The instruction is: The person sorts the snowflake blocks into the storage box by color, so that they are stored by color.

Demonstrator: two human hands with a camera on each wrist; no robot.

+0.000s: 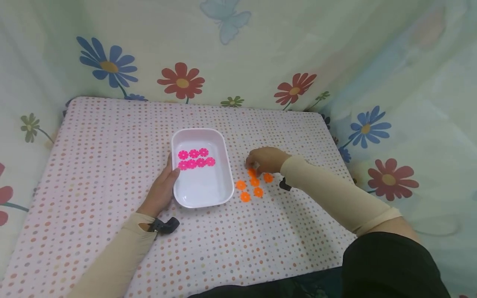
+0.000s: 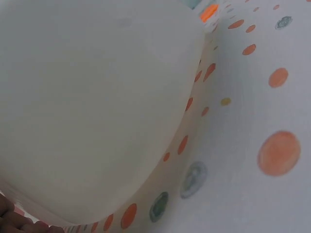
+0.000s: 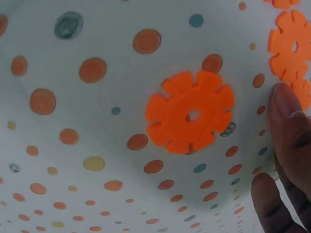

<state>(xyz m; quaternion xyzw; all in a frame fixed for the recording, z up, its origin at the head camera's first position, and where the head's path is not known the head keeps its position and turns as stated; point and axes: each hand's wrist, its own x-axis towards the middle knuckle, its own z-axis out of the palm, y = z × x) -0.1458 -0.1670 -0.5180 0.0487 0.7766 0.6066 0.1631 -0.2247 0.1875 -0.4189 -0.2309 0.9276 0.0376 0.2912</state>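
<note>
The orange discs (image 1: 258, 192) lie flat on the table (image 1: 220, 244), bunched just right of the tray, and I count six in the head view; my fingers may hide more. My right grip (image 1: 267, 159) hangs over the far end of the bunch, fingers bent down, thumb and a finger apart in the wrist view, one fingertip against a disc's edge. I cannot tell whether I have hold of one. The discs look thin, so I judge that a pinch from above could skid off, or nudge one under its neighbour, since several touch or nearly touch. The lone disc nearest the black wrist piece (image 1: 285, 184) could get knocked if my wrist drops.

Left of the bunch is the tray (image 1: 204, 190), with seven pink discs (image 1: 191, 164) in two rows. My left grip (image 1: 159, 192) is closed on its left side, thumb over the rim. Lifting or tugging there would likely tip the tray and slide those rows apart; pushing right could drive its wall into the nearest orange discs.
</note>
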